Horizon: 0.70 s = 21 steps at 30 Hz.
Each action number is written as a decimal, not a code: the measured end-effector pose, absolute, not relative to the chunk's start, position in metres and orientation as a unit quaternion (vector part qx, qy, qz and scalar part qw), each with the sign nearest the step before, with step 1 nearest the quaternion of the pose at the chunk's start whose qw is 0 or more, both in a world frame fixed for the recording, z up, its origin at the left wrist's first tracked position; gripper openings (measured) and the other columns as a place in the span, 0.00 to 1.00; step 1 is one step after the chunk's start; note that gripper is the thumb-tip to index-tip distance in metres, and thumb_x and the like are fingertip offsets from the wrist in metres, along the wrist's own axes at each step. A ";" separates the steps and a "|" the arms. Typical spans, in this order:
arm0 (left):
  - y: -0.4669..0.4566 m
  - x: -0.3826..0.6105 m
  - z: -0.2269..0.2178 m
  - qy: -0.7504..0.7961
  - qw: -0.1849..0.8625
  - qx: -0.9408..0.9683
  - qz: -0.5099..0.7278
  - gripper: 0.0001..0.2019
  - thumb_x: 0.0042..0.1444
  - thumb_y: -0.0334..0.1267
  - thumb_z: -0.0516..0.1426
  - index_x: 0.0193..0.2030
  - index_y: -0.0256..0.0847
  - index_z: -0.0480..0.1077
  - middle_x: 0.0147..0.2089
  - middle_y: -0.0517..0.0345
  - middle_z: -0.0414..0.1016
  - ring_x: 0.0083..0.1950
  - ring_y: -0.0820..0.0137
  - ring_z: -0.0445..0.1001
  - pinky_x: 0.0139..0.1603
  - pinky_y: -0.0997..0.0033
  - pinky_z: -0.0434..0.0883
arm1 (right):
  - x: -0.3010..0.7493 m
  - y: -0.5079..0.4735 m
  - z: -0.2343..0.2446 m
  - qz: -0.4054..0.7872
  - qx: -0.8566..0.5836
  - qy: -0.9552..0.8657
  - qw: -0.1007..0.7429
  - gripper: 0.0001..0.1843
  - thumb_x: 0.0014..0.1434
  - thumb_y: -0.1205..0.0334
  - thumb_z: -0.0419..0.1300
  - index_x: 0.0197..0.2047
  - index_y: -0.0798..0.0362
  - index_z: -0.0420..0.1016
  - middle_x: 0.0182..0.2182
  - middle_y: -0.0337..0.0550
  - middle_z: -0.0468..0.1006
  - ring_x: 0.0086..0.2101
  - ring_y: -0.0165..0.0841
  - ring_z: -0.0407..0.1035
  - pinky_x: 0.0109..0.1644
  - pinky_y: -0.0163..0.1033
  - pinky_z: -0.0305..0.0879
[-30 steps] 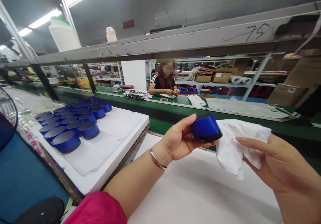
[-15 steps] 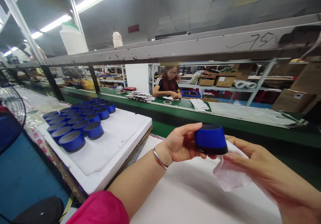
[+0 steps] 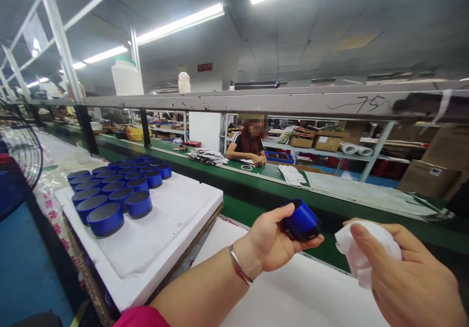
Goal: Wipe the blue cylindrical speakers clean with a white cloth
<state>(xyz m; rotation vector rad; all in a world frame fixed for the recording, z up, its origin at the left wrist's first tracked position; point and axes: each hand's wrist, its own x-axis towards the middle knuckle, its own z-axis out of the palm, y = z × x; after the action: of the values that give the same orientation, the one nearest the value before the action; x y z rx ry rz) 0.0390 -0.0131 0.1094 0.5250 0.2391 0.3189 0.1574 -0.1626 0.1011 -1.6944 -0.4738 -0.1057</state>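
A blue cylindrical speaker [image 3: 302,219] with a black base band rests tilted in my left hand [image 3: 271,241], thumb on its upper rim and fingers beneath. My right hand [image 3: 406,268] pinches a crumpled white cloth [image 3: 366,249], held to the right of the speaker and apart from it. Below both hands lies a white sheet [image 3: 304,293] on the work surface. To the left, several matching blue speakers [image 3: 106,218] stand in rows on a white foam board [image 3: 176,210].
A green conveyor belt [image 3: 249,197] runs across behind my hands, with a metal shelf beam [image 3: 256,103] above it. On the far side a co-worker [image 3: 249,141] sits by piles of white cards [image 3: 208,156]. A fan [image 3: 27,151] stands far left.
My right hand and the cloth have moved right, away from the speaker. My left hand has tilted the speaker over. The camera view has tipped upward.
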 end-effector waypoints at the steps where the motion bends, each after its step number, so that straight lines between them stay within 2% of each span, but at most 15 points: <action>1: -0.015 0.040 0.109 0.118 0.947 0.252 0.162 0.17 0.81 0.38 0.57 0.62 0.24 0.77 0.46 0.40 0.84 0.41 0.58 0.85 0.54 0.58 0.84 | 0.151 -0.164 0.099 -0.069 -0.747 -0.233 0.619 0.32 0.55 0.22 0.74 0.43 0.42 0.85 0.35 0.47 0.83 0.29 0.44 0.72 0.25 0.46 0.71; 4: -0.019 0.043 0.109 0.122 0.948 0.247 0.159 0.20 0.83 0.41 0.52 0.54 0.27 0.81 0.49 0.39 0.84 0.46 0.59 0.84 0.58 0.58 0.81 | 0.133 -0.161 0.090 -0.141 -0.700 -0.349 0.607 0.26 0.70 0.28 0.65 0.50 0.42 0.86 0.46 0.48 0.85 0.39 0.47 0.78 0.42 0.52 0.80; 6: -0.021 0.044 0.109 0.137 0.947 0.250 0.147 0.24 0.84 0.43 0.49 0.50 0.29 0.82 0.46 0.40 0.84 0.49 0.57 0.84 0.59 0.59 0.80 | 0.130 -0.154 0.082 -0.214 -0.652 -0.448 0.573 0.18 0.75 0.39 0.64 0.48 0.43 0.84 0.53 0.50 0.84 0.49 0.50 0.80 0.53 0.53 0.80; 7: -0.022 0.045 0.109 0.146 0.946 0.252 0.142 0.25 0.85 0.45 0.49 0.48 0.30 0.82 0.44 0.40 0.84 0.49 0.56 0.84 0.59 0.59 0.80 | 0.132 -0.150 0.078 -0.259 -0.625 -0.490 0.549 0.13 0.76 0.46 0.64 0.48 0.44 0.83 0.53 0.50 0.83 0.52 0.50 0.80 0.55 0.53 0.79; 10: -0.024 0.046 0.103 0.155 0.943 0.257 0.147 0.23 0.82 0.49 0.55 0.41 0.34 0.80 0.40 0.45 0.81 0.49 0.55 0.84 0.59 0.59 0.80 | 0.138 -0.136 0.068 -0.371 -0.554 -0.566 0.485 0.02 0.75 0.61 0.66 0.49 0.46 0.82 0.48 0.48 0.84 0.45 0.44 0.80 0.47 0.47 0.78; 12: -0.028 0.046 0.097 0.128 0.941 0.259 0.178 0.19 0.75 0.52 0.66 0.39 0.37 0.78 0.39 0.49 0.79 0.49 0.56 0.83 0.59 0.59 0.79 | 0.136 -0.129 0.064 -0.408 -0.531 -0.569 0.476 0.04 0.74 0.65 0.68 0.49 0.46 0.81 0.46 0.46 0.85 0.41 0.41 0.80 0.43 0.45 0.77; 14: -0.032 0.047 0.090 0.088 0.933 0.264 0.226 0.19 0.63 0.50 0.77 0.40 0.40 0.76 0.39 0.54 0.78 0.49 0.59 0.82 0.58 0.62 0.78 | 0.130 -0.127 0.061 -0.408 -0.544 -0.536 0.500 0.03 0.75 0.63 0.69 0.49 0.45 0.80 0.46 0.46 0.85 0.41 0.41 0.80 0.43 0.44 0.77; 16: -0.036 0.048 0.085 0.051 0.920 0.285 0.264 0.24 0.55 0.49 0.82 0.41 0.41 0.75 0.40 0.57 0.78 0.47 0.63 0.80 0.53 0.66 0.77 | 0.120 -0.129 0.062 -0.360 -0.584 -0.482 0.544 0.04 0.77 0.55 0.68 0.48 0.44 0.79 0.47 0.47 0.85 0.43 0.42 0.81 0.45 0.45 0.78; 19: -0.039 0.047 0.082 0.020 0.901 0.339 0.269 0.32 0.47 0.56 0.84 0.42 0.41 0.74 0.39 0.59 0.76 0.40 0.68 0.75 0.38 0.70 0.71 | 0.108 -0.140 0.070 -0.232 -0.680 -0.363 0.593 0.15 0.75 0.41 0.69 0.50 0.42 0.81 0.46 0.46 0.85 0.41 0.44 0.80 0.43 0.46 0.78; 21: -0.039 0.044 0.083 0.019 0.892 0.365 0.266 0.36 0.42 0.60 0.85 0.44 0.41 0.75 0.40 0.58 0.76 0.39 0.68 0.73 0.38 0.70 0.71 | 0.109 -0.147 0.079 -0.155 -0.719 -0.289 0.613 0.22 0.69 0.33 0.72 0.51 0.42 0.83 0.43 0.44 0.85 0.38 0.43 0.79 0.41 0.45 0.77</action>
<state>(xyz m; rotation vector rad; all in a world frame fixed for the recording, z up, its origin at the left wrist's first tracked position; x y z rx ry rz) 0.0442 -0.0392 0.0829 0.7576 0.0401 0.5528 0.1091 -0.1475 0.0786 -1.6577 -0.6656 -0.3579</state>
